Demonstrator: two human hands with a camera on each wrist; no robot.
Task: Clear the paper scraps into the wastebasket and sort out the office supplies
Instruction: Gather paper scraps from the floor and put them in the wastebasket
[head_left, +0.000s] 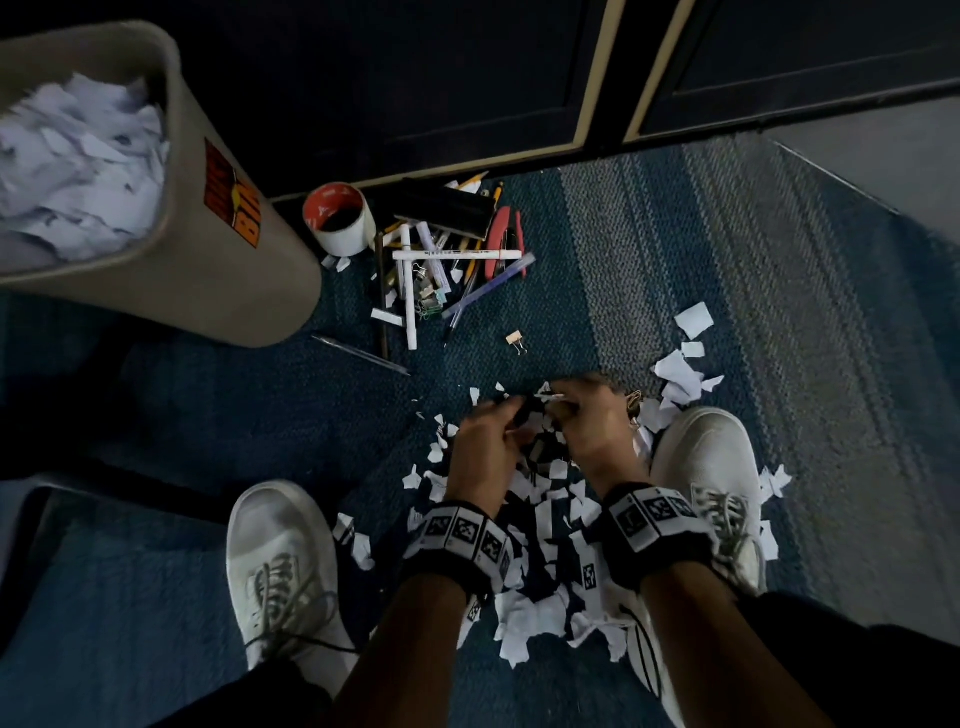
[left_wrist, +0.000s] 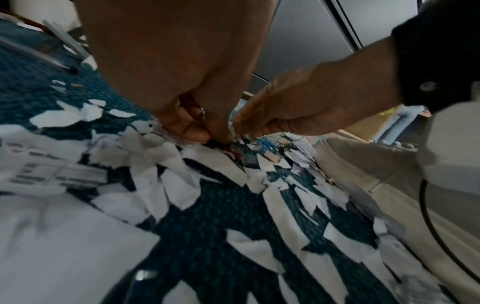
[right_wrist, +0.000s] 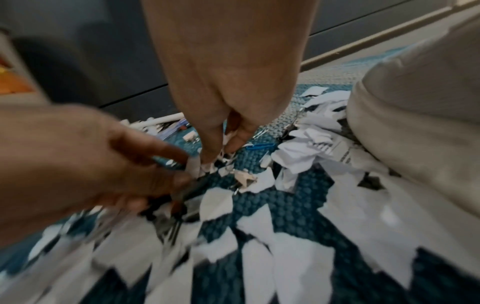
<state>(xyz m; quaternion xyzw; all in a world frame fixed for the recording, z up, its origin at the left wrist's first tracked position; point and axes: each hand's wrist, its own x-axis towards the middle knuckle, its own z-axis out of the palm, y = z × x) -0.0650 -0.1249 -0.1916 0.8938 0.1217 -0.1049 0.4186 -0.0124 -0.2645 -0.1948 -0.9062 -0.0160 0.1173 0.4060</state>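
Wastebasket (head_left: 218, 280) orange sticker, partly readable "BIN"

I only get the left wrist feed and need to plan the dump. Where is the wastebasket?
Observer: The wastebasket stands ahead and to the left of the left hand, beyond the left shoe.
Operator: Is there room in it?
Observer: It is part full of scraps, which sit below the rim.
Operator: Where are the supplies?
Observer: The pens lie piled by the cabinet base, beside a cup. One binder clip lies alone, nearer the hands.
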